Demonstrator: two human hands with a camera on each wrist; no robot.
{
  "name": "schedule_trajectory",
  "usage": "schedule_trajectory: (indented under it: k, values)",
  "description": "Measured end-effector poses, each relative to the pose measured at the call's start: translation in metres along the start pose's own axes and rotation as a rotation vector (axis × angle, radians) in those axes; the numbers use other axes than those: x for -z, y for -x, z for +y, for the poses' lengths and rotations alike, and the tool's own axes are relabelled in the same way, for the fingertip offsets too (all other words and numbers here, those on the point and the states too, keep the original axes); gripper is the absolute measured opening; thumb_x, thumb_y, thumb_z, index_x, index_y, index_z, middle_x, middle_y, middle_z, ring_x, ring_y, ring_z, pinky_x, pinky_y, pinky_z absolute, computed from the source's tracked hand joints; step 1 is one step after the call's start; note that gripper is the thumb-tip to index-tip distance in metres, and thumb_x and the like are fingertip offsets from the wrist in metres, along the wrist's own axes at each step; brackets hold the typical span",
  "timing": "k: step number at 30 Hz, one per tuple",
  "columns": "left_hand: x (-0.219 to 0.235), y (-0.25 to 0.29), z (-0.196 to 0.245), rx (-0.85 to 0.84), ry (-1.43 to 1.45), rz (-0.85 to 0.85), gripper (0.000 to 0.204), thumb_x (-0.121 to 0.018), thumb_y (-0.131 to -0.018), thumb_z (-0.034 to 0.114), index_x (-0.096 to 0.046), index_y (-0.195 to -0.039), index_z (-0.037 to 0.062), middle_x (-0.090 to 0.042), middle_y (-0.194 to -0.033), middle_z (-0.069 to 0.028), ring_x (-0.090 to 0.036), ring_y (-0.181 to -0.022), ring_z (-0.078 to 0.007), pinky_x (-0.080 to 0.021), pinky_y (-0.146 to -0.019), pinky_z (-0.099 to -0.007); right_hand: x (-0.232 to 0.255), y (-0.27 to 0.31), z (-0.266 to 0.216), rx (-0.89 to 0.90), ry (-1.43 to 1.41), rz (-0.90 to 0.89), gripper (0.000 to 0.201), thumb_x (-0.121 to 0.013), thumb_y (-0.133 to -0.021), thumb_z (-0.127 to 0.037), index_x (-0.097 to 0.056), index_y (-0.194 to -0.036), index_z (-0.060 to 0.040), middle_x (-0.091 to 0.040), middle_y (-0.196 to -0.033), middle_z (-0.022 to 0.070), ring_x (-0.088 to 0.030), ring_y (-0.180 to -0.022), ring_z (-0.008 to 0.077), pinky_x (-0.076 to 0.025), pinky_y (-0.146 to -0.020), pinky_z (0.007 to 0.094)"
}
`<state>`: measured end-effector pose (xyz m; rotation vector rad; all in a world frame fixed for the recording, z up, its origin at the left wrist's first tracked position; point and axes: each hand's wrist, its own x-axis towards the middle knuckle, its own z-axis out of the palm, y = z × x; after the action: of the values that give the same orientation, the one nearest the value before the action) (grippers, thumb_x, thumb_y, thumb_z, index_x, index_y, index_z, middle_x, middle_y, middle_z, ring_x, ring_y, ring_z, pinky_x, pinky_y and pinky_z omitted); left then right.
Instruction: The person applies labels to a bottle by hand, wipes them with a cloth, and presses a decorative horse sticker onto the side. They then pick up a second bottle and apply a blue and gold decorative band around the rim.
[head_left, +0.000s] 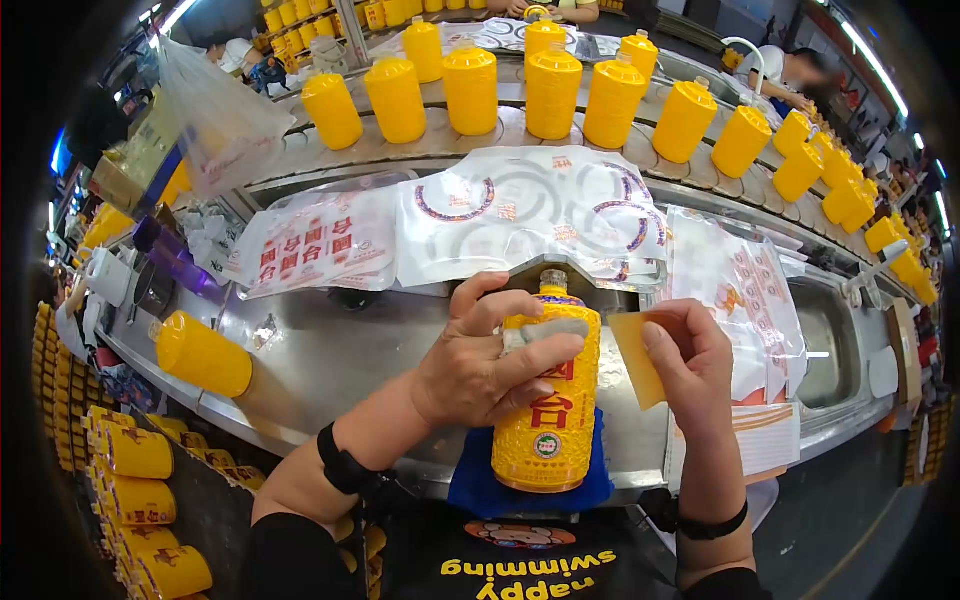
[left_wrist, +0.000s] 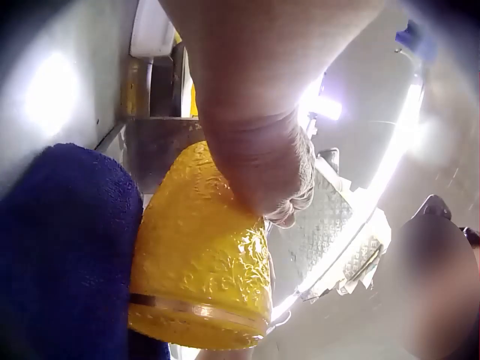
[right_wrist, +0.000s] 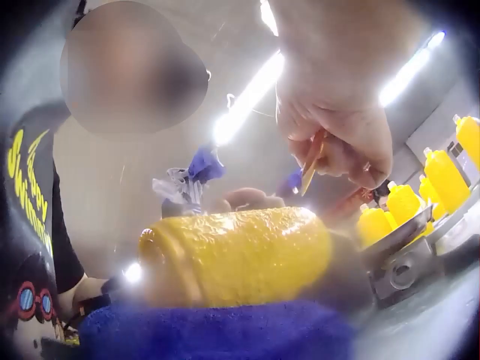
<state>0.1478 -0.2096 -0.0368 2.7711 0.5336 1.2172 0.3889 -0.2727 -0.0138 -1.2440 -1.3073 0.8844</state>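
The yellow bottle (head_left: 548,400) lies on its side on a blue towel (head_left: 478,487) at the near edge of the steel worktable (head_left: 330,360). Its long axis runs away from the person: the base faces the torso, and the capped neck (head_left: 553,280) points toward the conveyor at the far side. The red printed characters on its body face upward in the head view. The left hand (head_left: 480,365) rests across the upper body of the bottle, fingers curled over it and pinning a small pale cloth (head_left: 545,331) against the shoulder; the left wrist view shows the hand (left_wrist: 255,150) pressing down on the embossed yellow surface (left_wrist: 202,255), with the towel (left_wrist: 60,247) beside and beneath it. The right hand (head_left: 695,365) is just beside the bottle on its right, apart from it, pinching a small yellow label (head_left: 637,358) between thumb and fingers; the right wrist view shows the same pinch (right_wrist: 337,142) above the lying bottle (right_wrist: 240,255). Beyond the bottle lie printed plastic bags (head_left: 520,215). A row of upright yellow bottles (head_left: 553,92) stands on the conveyor (head_left: 420,145). One more yellow bottle (head_left: 203,355) lies on its side at the table's left.
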Motion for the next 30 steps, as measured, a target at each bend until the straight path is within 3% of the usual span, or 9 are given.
schedule_trajectory:
  k: [7,13,16,19,22,23,28,30]
  values:
    - [-0.002,0.005,0.002,0.208,0.193,0.09,0.03,-0.06,-0.094,0.035,-0.068,-0.118,0.0184,-0.066,-0.112,-0.0002,-0.052,-0.11,-0.022,-0.031,-0.109,-0.0463,0.0,0.006,0.002,0.033,0.01,-0.027,0.014,-0.063,-0.092,-0.004,-0.06,-0.105,0.0018,-0.068,-0.093,0.0066,-0.062,-0.083,0.0072,-0.05,-0.072,0.0211]
    - [0.005,0.013,0.008,0.067,0.042,0.022,0.03,-0.06,-0.095,0.032,-0.067,-0.119,0.0164,-0.066,-0.111,-0.0036,-0.051,-0.109,-0.0246,-0.033,-0.106,-0.0467,-0.002,-0.01,-0.014,0.12,0.136,-0.164,0.014,-0.064,-0.092,-0.004,-0.06,-0.103,0.0024,-0.067,-0.088,0.0074,-0.062,-0.08,0.0064,-0.05,-0.067,0.0217]
    - [0.005,0.01,0.007,0.182,0.114,0.084,0.031,-0.06,-0.094,0.03,-0.066,-0.121,0.0148,-0.066,-0.109,-0.0067,-0.051,-0.109,-0.0269,-0.034,-0.106,-0.0452,-0.005,-0.016,-0.016,0.196,0.204,-0.133,0.013,-0.062,-0.092,-0.003,-0.059,-0.104,0.0019,-0.068,-0.087,0.0103,-0.064,-0.074,0.012,-0.05,-0.063,0.0246]
    - [-0.003,0.005,0.006,0.244,0.152,0.172,0.031,-0.059,-0.095,0.028,-0.065,-0.12,0.0115,-0.065,-0.104,-0.0096,-0.052,-0.107,-0.0298,-0.037,-0.104,-0.0432,-0.01,-0.005,-0.024,0.344,0.457,-0.049,0.019,-0.062,-0.089,0.002,-0.059,-0.108,0.0012,-0.068,-0.096,0.0157,-0.066,-0.08,0.023,-0.052,-0.068,0.0315]
    - [-0.006,-0.002,0.0,0.316,0.167,0.19,0.027,-0.057,-0.097,0.026,-0.064,-0.114,0.0075,-0.062,-0.1,-0.011,-0.055,-0.1,-0.0276,-0.042,-0.098,-0.0375,-0.013,0.005,-0.007,0.547,0.622,-0.009,0.03,-0.061,-0.084,0.006,-0.059,-0.114,0.0002,-0.064,-0.112,0.0208,-0.063,-0.096,0.033,-0.051,-0.078,0.0385]
    - [-0.01,-0.003,0.001,0.42,0.336,0.211,0.025,-0.056,-0.097,0.025,-0.063,-0.112,0.0063,-0.061,-0.1,-0.0102,-0.055,-0.098,-0.0245,-0.043,-0.095,-0.0352,-0.013,0.011,-0.004,0.49,0.6,-0.072,0.044,-0.061,-0.08,0.009,-0.058,-0.123,0.0,-0.058,-0.126,0.0232,-0.057,-0.109,0.0362,-0.049,-0.088,0.0421]
    - [-0.024,-0.009,0.006,0.902,1.153,0.215,0.022,-0.054,-0.099,0.021,-0.052,-0.111,0.0025,-0.056,-0.107,-0.0057,-0.056,-0.099,-0.0097,-0.046,-0.088,-0.0245,-0.021,0.027,0.019,0.554,0.618,-0.138,0.056,-0.062,-0.077,0.009,-0.056,-0.132,-0.0008,-0.052,-0.133,0.029,-0.055,-0.111,0.0417,-0.048,-0.094,0.0436]
    - [-0.023,-0.014,0.008,0.928,1.191,0.198,0.02,-0.055,-0.097,0.016,-0.049,-0.111,0.0037,-0.055,-0.107,-0.0057,-0.056,-0.098,-0.0096,-0.047,-0.087,-0.0243,-0.022,0.028,0.021,0.544,0.581,-0.16,0.054,-0.062,-0.078,0.009,-0.057,-0.131,-0.0008,-0.051,-0.133,0.03,-0.055,-0.111,0.0418,-0.048,-0.094,0.0437]
